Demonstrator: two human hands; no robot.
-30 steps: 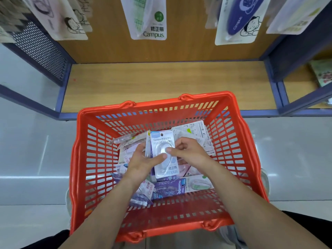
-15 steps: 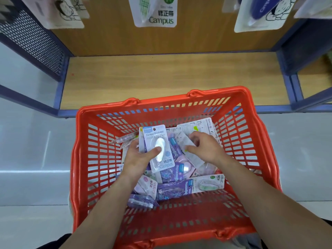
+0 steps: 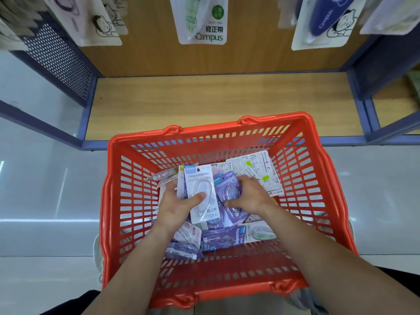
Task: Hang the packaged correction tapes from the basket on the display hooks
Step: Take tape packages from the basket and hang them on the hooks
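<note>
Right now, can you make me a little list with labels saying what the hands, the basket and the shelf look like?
Left hand: holds a white Campus pack, thumb on its clear bubble
Right hand: grips a purple pack inside the basket
Basket: red, slotted walls, loose packs lying in it
Shelf: wooden, beyond the basket
Hanging above: a green Campus pack and a dark blue pack
Stage: picking packs, not yet hanging
</note>
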